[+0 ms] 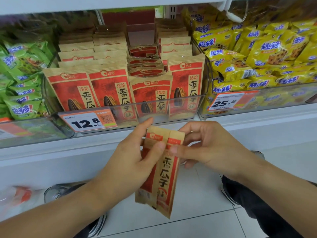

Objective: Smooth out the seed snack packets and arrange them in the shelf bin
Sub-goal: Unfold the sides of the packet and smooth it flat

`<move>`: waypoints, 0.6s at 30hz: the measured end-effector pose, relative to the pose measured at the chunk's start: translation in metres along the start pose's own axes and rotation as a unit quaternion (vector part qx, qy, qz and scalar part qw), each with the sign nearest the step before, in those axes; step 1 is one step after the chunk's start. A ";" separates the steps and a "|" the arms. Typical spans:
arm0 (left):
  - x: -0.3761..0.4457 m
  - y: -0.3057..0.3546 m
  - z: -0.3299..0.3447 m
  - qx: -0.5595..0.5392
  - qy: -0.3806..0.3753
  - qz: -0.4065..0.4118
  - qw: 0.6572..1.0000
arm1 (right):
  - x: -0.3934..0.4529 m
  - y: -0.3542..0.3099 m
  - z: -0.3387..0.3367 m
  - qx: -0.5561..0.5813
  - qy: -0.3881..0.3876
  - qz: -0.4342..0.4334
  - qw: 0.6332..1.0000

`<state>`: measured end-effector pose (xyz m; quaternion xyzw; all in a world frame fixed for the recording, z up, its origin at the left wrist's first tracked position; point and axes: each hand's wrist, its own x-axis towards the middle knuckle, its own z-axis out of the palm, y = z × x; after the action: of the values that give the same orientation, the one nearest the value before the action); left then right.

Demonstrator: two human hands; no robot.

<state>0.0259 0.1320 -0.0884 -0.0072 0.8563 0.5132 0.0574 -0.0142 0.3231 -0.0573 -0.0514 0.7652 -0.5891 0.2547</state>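
A red and tan seed snack packet (161, 182), folded lengthwise down its middle, hangs upright below the shelf. My left hand (135, 157) pinches its upper left half, thumb on the front. My right hand (205, 148) pinches the upper right half from the other side. Above them, the clear shelf bin (181, 102) holds several rows of the same packets standing upright (109, 88), with several more lying flat in a sunken middle row (145, 67).
Left of the bin lies a bin of green snack bags (22, 79), right of it a bin of yellow ones (257, 62). Price tags reading 12.8 (87, 121) and 25.8 (226, 102) hang on the bin fronts. Tiled floor, shoes and dark trouser legs show below.
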 end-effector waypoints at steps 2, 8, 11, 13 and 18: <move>0.000 -0.001 0.001 0.055 0.000 0.013 0.998 | -0.002 0.004 0.006 -0.004 -0.028 -0.014 0.999; 0.003 -0.001 -0.001 0.096 -0.011 0.031 0.995 | -0.001 0.007 0.008 -0.001 -0.036 -0.040 0.999; 0.002 -0.002 -0.002 0.058 -0.024 0.008 0.998 | -0.001 0.004 0.007 0.006 -0.041 -0.053 0.998; 0.002 -0.004 -0.002 0.003 -0.042 -0.009 0.999 | -0.001 0.004 0.006 0.006 -0.043 -0.055 0.998; 0.001 -0.004 -0.001 -0.065 -0.047 -0.015 0.997 | -0.001 0.001 0.004 0.008 -0.040 -0.063 0.997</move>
<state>0.0249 0.1291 -0.0915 0.0006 0.8173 0.5667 0.1043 -0.0113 0.3204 -0.0585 -0.1212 0.7446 -0.6077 0.2479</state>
